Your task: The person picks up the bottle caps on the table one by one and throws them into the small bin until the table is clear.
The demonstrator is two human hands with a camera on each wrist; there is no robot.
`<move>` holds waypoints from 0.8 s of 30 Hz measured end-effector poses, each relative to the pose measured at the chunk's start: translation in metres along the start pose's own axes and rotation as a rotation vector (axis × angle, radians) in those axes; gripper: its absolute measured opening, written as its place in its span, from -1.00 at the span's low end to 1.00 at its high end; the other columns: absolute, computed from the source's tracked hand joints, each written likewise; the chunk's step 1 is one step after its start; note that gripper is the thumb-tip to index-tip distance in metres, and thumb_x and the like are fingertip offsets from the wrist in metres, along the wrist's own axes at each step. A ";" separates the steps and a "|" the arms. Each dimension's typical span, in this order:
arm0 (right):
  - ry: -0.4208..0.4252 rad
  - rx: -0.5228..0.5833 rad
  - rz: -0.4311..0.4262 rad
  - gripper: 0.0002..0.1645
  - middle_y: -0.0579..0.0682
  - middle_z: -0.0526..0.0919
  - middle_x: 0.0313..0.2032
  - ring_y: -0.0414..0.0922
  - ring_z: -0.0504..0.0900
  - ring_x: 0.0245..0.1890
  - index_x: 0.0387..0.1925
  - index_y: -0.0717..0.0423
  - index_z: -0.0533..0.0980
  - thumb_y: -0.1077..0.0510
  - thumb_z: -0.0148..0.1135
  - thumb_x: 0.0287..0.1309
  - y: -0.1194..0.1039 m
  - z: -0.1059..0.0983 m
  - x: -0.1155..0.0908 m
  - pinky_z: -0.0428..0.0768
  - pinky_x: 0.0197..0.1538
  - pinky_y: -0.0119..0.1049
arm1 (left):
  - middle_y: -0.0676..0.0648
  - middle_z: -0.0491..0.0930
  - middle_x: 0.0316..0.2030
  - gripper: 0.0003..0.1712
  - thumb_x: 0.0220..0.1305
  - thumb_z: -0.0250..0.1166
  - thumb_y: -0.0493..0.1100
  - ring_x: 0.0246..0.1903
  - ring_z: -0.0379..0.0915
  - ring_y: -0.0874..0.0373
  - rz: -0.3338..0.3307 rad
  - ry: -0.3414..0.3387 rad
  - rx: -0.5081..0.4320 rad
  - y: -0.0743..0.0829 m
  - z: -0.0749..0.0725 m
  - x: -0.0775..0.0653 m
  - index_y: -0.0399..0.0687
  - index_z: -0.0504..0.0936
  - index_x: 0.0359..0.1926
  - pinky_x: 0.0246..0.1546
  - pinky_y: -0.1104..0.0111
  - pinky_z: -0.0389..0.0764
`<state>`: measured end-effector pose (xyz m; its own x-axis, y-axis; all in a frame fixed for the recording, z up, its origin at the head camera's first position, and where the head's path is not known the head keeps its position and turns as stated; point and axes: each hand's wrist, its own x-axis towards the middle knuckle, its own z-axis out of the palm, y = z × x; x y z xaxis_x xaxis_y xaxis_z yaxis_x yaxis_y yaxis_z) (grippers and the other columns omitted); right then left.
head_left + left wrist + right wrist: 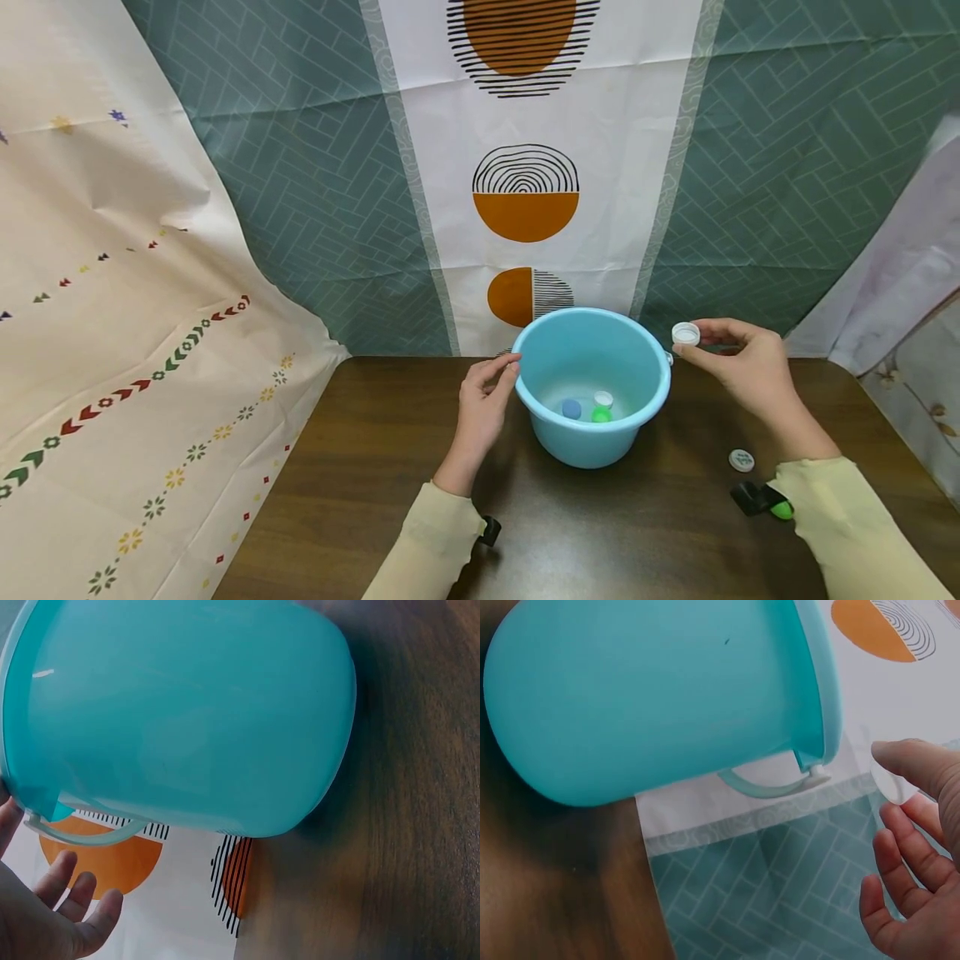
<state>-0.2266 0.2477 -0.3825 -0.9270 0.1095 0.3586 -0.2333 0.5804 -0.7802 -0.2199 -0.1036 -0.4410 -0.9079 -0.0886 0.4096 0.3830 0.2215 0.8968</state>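
A light blue plastic bucket [588,446] stands upright on the wooden table. My left hand [483,404] holds the bucket's rim at its left side with thumb and forefinger; the other fingers spread loosely outside it, below the handle [94,838] in the left wrist view. To the right of the rim and a little above it, my right hand [750,367] pinches a white bottle cap [686,334] between thumb and fingers. Inside the bucket lie a blue cap [572,408], a white cap [603,400] and a green cap [602,414].
On the table [360,475], right of the bucket, lies a white cap with printing [742,460]. A green cap [782,510] is partly hidden by the right wrist's strap and sleeve. A patterned cloth [525,125] hangs behind the table, and a cream cloth [150,333] is at the left.
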 end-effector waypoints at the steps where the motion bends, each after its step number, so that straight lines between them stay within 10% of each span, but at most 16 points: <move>1: -0.001 0.001 0.000 -0.47 0.04 0.68 -0.15 -0.08 0.52 -0.17 -0.05 0.04 0.64 -0.16 0.49 0.00 -0.002 0.001 0.000 0.47 -0.30 -0.50 | 0.04 0.56 -0.03 -0.69 0.34 0.28 0.06 0.01 0.37 0.16 -0.002 0.005 0.005 0.001 0.000 0.000 0.12 0.73 0.02 -0.16 0.20 0.53; 24: -0.086 0.061 -0.035 -0.42 0.04 0.68 -0.10 -0.06 0.55 -0.12 -0.01 0.06 0.64 -0.19 0.47 0.00 -0.037 0.027 0.006 0.49 -0.19 -0.39 | -0.16 0.58 -0.09 -0.71 0.37 0.26 -0.19 -0.07 0.43 0.08 -0.013 -0.019 -0.029 0.037 -0.007 -0.008 -0.20 0.69 0.04 -0.14 0.21 0.52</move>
<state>-0.2313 0.2046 -0.3653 -0.9394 0.0186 0.3424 -0.2806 0.5324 -0.7986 -0.1970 -0.1011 -0.4096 -0.9160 -0.0726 0.3946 0.3754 0.1921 0.9067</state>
